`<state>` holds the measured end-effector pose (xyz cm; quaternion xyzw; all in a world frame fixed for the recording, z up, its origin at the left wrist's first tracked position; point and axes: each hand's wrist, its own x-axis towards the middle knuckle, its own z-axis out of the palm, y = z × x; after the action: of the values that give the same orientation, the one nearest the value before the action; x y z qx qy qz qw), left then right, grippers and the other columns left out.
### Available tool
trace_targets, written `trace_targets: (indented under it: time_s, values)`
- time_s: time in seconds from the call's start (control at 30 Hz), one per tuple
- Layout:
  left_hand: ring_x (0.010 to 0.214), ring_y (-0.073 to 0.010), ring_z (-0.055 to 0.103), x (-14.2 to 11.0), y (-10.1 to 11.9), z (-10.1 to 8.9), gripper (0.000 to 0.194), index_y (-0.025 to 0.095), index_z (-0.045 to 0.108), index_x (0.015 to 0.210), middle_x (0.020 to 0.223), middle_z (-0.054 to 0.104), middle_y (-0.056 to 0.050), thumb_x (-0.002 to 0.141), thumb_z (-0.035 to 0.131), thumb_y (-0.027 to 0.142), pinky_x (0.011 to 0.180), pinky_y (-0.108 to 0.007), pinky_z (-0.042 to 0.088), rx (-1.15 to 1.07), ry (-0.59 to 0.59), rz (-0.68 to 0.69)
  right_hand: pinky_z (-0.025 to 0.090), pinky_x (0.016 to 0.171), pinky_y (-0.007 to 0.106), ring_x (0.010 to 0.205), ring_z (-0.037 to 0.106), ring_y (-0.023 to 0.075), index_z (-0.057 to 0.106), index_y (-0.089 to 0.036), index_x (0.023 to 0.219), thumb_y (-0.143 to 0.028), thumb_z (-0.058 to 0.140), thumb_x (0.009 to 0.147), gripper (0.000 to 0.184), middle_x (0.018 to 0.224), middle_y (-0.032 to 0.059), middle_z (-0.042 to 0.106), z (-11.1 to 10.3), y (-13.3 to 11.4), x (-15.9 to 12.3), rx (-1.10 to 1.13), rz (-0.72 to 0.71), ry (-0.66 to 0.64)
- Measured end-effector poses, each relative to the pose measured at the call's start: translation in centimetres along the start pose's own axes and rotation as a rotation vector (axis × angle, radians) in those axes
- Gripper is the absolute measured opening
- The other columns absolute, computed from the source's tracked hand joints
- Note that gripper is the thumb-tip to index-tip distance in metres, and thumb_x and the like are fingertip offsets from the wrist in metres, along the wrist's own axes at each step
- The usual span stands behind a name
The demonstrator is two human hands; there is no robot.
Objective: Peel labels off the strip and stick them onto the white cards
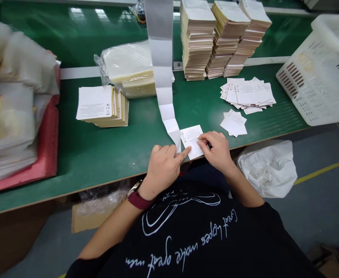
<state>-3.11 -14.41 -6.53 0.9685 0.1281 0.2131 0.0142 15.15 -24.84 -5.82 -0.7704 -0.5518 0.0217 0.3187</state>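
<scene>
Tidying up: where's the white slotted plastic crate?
Head view: the white slotted plastic crate sits far right on the green workbench, beside loose white printed leaflets.

The green-topped desk (140, 146) carries tall stacks of folded leaflets (196, 40), loose sheets (254, 92), a plastic-wrapped bundle (127, 67) and a white slotted crate (316, 77).

- My black short-sleeved T-shirt (186, 247)
- A white outline drawing (181, 210) across its chest
- White script lettering (183, 241) reading "Great hopes make great"
- A gold-toned wristwatch (134, 189) with a maroon strap (139, 201) on my left wrist (149, 189)
</scene>
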Motion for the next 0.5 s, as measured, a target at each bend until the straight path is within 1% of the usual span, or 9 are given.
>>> trace_targets:
  time_s: [0.13, 0.2, 0.27, 0.33, 0.37, 0.4, 0.43, 0.47, 0.5]
  values:
    - [0.065, -0.0192, 0.042, 0.3, 0.2, -0.2, 0.045, 0.03, 0.06, 0.13, 0.068, 0.049, -0.003, 0.094, 0.043, 0.01, 0.064, -0.035, 0.021, 0.03, -0.045, -0.005, 0.032, 0.071, 0.032, 0.072, 0.055, 0.0177, 0.061, -0.02, 0.083, -0.031, 0.052, 0.093, 0.017, 0.072, 0.0019, 0.064, 0.4, -0.5, -0.3, -0.124, -0.032, -0.005]
    - [0.064, -0.0186, 0.042, 0.3, 0.2, -0.2, 0.044, 0.03, 0.061, 0.129, 0.068, 0.049, -0.003, 0.094, 0.044, 0.01, 0.064, -0.035, 0.021, 0.029, -0.062, -0.008, 0.032, 0.07, 0.033, 0.073, 0.057, 0.0195, 0.062, -0.02, 0.084, -0.037, 0.052, 0.093, 0.022, 0.071, 0.0034, 0.064, 0.5, -0.6, -0.2, -0.221, 0.001, -0.021]
    - [0.065, -0.0182, 0.043, 0.3, 0.2, -0.2, 0.042, 0.029, 0.063, 0.126, 0.068, 0.05, -0.003, 0.094, 0.045, 0.01, 0.064, -0.035, 0.021, 0.018, -0.069, -0.013, 0.033, 0.068, 0.033, 0.07, 0.059, 0.0215, 0.063, -0.02, 0.096, -0.046, 0.054, 0.092, 0.029, 0.07, 0.0049, 0.065, 0.4, -0.4, 0.3, -0.311, 0.117, -0.038]
    - [0.065, -0.018, 0.044, 0.2, 0.1, -0.1, 0.041, 0.029, 0.063, 0.125, 0.069, 0.051, -0.003, 0.093, 0.045, 0.011, 0.064, -0.035, 0.022, -0.002, -0.07, -0.018, 0.036, 0.066, 0.034, 0.067, 0.06, 0.0234, 0.06, -0.018, 0.114, -0.052, 0.055, 0.09, 0.042, 0.072, 0.0063, 0.067, -0.1, 0.3, 1.1, -0.373, 0.282, -0.036]
    - [0.065, -0.018, 0.044, 0.2, 0.1, -0.1, 0.04, 0.029, 0.064, 0.125, 0.069, 0.051, -0.003, 0.093, 0.045, 0.011, 0.064, -0.035, 0.023, -0.016, -0.067, -0.024, 0.038, 0.066, 0.035, 0.068, 0.061, 0.0243, 0.057, -0.017, 0.121, -0.053, 0.054, 0.09, 0.047, 0.074, 0.0075, 0.068, -0.5, 0.6, 1.4, -0.39, 0.347, -0.023]
    - [0.066, -0.018, 0.045, 0.1, 0.0, 0.0, 0.04, 0.028, 0.064, 0.124, 0.069, 0.052, -0.003, 0.093, 0.045, 0.011, 0.065, -0.034, 0.023, -0.032, -0.061, -0.034, 0.04, 0.067, 0.036, 0.07, 0.063, 0.0252, 0.055, -0.017, 0.125, -0.052, 0.053, 0.091, 0.049, 0.079, 0.009, 0.07, -0.9, 1.0, 1.5, -0.395, 0.374, -0.006]
    - [0.066, -0.0181, 0.046, 0.1, -0.1, 0.0, 0.039, 0.027, 0.064, 0.123, 0.07, 0.054, -0.003, 0.092, 0.045, 0.011, 0.065, -0.034, 0.024, -0.051, -0.055, -0.047, 0.043, 0.07, 0.037, 0.076, 0.064, 0.0262, 0.054, -0.016, 0.127, -0.05, 0.053, 0.092, 0.049, 0.085, 0.0107, 0.072, -1.3, 1.2, 1.4, -0.387, 0.344, 0.006]
    - [0.066, -0.0183, 0.047, 0.0, -0.2, 0.0, 0.039, 0.025, 0.065, 0.123, 0.071, 0.055, -0.003, 0.091, 0.045, 0.011, 0.065, -0.034, 0.025, -0.078, -0.05, -0.063, 0.046, 0.075, 0.04, 0.085, 0.066, 0.0274, 0.053, -0.016, 0.128, -0.05, 0.053, 0.092, 0.05, 0.095, 0.0126, 0.072, -1.7, 1.3, 1.1, -0.371, 0.254, 0.008]
    - [0.067, -0.0185, 0.049, 0.0, -0.3, 0.1, 0.04, 0.024, 0.064, 0.123, 0.072, 0.057, -0.003, 0.09, 0.045, 0.01, 0.065, -0.034, 0.027, -0.111, -0.045, -0.084, 0.047, 0.082, 0.042, 0.097, 0.065, 0.0289, 0.053, -0.016, 0.129, -0.05, 0.054, 0.091, 0.05, 0.106, 0.0142, 0.072, -1.9, 1.3, 0.6, -0.35, 0.118, -0.008]
